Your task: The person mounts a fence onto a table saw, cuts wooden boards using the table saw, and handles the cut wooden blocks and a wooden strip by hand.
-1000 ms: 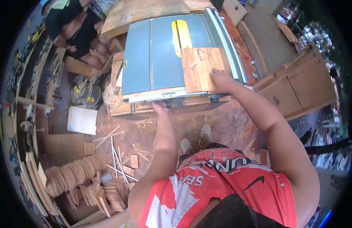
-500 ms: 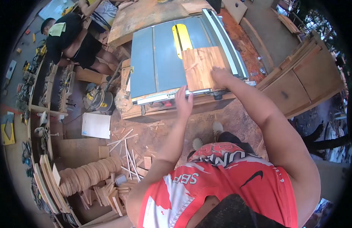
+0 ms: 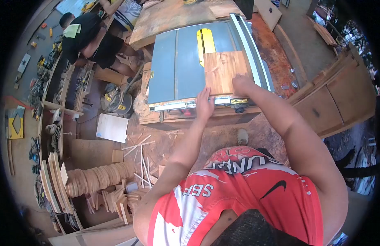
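A flat wooden board point(image 3: 223, 69) lies on the grey table saw point(image 3: 164, 65), beside its long metal fence point(image 3: 244, 45). The board's far left corner overlaps the yellow insert point(image 3: 206, 41) around the blade slot; no blade can be made out. My right hand point(image 3: 242, 85) rests on the board's right side with fingers curled down on it. At the near left corner is my left hand point(image 3: 204, 104), its fingers stretched out and touching the board's edge.
A wooden workbench point(image 3: 169, 20) stands behind the saw. At left are a shop vacuum point(image 3: 118, 100), a stack of round wooden discs point(image 3: 100, 179) and offcut strips point(image 3: 145, 164) on the floor. A person point(image 3: 89, 39) bends at upper left. Large panels point(image 3: 333, 96) lean at right.
The board has slid slightly forward along the fence, with my right hand on it. My left hand has come up against its near corner. The whole view has shifted a little.
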Motion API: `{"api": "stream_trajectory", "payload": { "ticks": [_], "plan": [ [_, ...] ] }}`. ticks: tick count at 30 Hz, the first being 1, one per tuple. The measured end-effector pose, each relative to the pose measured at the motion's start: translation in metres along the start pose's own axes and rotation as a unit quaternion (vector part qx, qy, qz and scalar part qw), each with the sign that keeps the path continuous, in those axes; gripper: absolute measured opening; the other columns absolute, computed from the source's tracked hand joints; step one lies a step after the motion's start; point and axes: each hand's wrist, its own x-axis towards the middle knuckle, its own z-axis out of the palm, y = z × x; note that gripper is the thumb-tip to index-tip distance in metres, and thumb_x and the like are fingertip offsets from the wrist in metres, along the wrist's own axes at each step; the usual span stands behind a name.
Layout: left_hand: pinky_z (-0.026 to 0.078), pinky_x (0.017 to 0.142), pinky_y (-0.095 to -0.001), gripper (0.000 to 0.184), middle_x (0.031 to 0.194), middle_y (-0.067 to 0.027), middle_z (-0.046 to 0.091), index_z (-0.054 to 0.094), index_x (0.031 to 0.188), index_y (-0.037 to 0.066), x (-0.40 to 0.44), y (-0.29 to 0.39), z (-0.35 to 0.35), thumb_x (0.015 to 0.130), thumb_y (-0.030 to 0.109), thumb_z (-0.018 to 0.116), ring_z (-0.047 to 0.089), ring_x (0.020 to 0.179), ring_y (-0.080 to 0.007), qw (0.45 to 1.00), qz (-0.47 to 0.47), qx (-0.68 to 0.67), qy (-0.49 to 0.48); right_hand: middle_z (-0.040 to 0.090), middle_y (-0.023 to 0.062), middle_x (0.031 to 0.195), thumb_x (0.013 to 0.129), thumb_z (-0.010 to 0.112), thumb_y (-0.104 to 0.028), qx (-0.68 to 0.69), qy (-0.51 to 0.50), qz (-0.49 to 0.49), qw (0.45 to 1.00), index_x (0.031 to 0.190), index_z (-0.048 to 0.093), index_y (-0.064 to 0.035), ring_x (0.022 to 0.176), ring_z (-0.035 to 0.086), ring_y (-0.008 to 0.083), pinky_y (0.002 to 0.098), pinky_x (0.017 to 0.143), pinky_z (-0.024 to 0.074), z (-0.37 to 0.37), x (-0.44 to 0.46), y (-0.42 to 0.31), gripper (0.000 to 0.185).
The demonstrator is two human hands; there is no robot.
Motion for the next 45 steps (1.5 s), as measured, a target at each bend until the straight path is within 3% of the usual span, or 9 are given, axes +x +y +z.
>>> {"api": "stream_trajectory", "payload": {
  "ticks": [6,12,15,18,24,29,35,38,45],
  "plan": [
    [0.034,0.107,-0.0461,0.05,0.142,-0.0172,0.048,0.053,0.134,0.006,0.003,0.003,-0.008,0.085,0.011,0.063,0.044,0.129,-0.0355,0.999,-0.005,-0.006,-0.036,0.058,0.0196,0.126,0.077,0.077,-0.03,0.004,0.025,-0.006,1.0,0.114,0.064,-0.0014,0.12,0.056,0.0319,0.0516,0.107,0.0364,0.0,0.01,0.007,0.049],
    [0.042,0.099,-0.0464,0.025,0.114,-0.0207,0.06,0.062,0.107,0.002,-0.103,-0.024,0.011,0.085,0.011,0.064,0.054,0.113,-0.0402,0.996,0.024,-0.088,-0.008,0.057,0.0191,0.128,0.076,0.079,-0.031,0.02,0.041,-0.001,0.999,0.116,0.062,-0.001,0.121,0.055,0.0332,0.0578,0.111,0.0313,0.003,0.023,0.014,0.053],
    [0.04,0.103,-0.0475,0.035,0.124,-0.0195,0.059,0.061,0.121,0.008,-0.184,-0.058,0.019,0.089,0.023,0.062,0.052,0.117,-0.0395,0.988,-0.086,-0.069,-0.108,0.057,0.0191,0.128,0.076,0.079,-0.032,0.01,0.025,-0.003,1.0,0.117,0.062,-0.0011,0.122,0.055,0.0336,0.059,0.111,0.0302,-0.002,0.027,0.016,0.054],
    [0.043,0.1,-0.0452,0.043,0.12,-0.018,0.063,0.062,0.124,0.014,-0.241,-0.069,0.001,0.089,0.039,0.061,0.058,0.112,-0.0365,0.905,-0.166,0.002,-0.392,0.058,0.019,0.127,0.077,0.079,-0.033,0.003,0.028,-0.011,1.0,0.117,0.062,-0.0015,0.121,0.055,0.0335,0.059,0.111,0.029,-0.003,0.032,0.02,0.054],
    [0.045,0.098,-0.0444,0.046,0.119,-0.0161,0.065,0.063,0.125,0.016,-0.34,-0.112,0.02,0.088,0.044,0.061,0.06,0.109,-0.0343,0.815,-0.219,-0.075,-0.53,0.057,0.0185,0.126,0.079,0.076,-0.036,-0.003,0.029,-0.015,0.999,0.115,0.061,-0.001,0.124,0.053,0.0331,0.0603,0.112,0.0247,-0.008,0.04,0.026,0.053],
    [0.046,0.097,-0.0437,0.049,0.118,-0.0145,0.066,0.064,0.125,0.019,-0.384,-0.175,0.088,0.086,0.049,0.061,0.062,0.108,-0.0324,0.842,-0.145,-0.141,-0.5,0.059,0.018,0.123,0.079,0.076,-0.036,0.009,0.024,-0.028,0.999,0.114,0.062,-0.0018,0.123,0.054,0.0327,0.0607,0.112,0.024,-0.014,0.049,0.033,0.051],
    [0.047,0.096,-0.0426,0.053,0.118,-0.016,0.067,0.064,0.126,0.015,-0.259,-0.031,0.013,0.085,0.048,0.063,0.063,0.109,-0.0307,0.808,-0.339,-0.01,-0.482,0.061,0.0176,0.119,0.077,0.075,-0.034,-0.06,0.024,-0.051,0.997,0.113,0.063,-0.0036,0.118,0.057,0.0317,0.0625,0.11,0.0239,-0.006,0.068,0.047,0.048],
    [0.047,0.096,-0.0414,0.055,0.117,-0.0192,0.067,0.063,0.125,0.01,-0.361,-0.137,0.144,0.085,0.047,0.061,0.063,0.109,-0.0312,0.813,-0.449,-0.079,-0.361,0.063,0.0169,0.115,0.078,0.072,-0.031,-0.079,0.008,-0.086,0.993,0.111,0.064,-0.0046,0.114,0.059,0.0307,0.0619,0.109,0.0247,-0.02,0.063,0.05,0.043],
    [0.047,0.098,-0.0421,0.05,0.113,-0.0205,0.068,0.065,0.122,0.011,-0.315,-0.055,0.152,0.085,0.044,0.06,0.063,0.109,-0.0353,0.823,-0.487,-0.1,-0.274,0.065,0.0162,0.113,0.079,0.073,-0.033,-0.071,-0.004,-0.125,0.99,0.106,0.068,-0.0041,0.112,0.06,0.0298,0.0596,0.11,0.024,-0.028,0.068,0.056,0.04]
  ]
}}
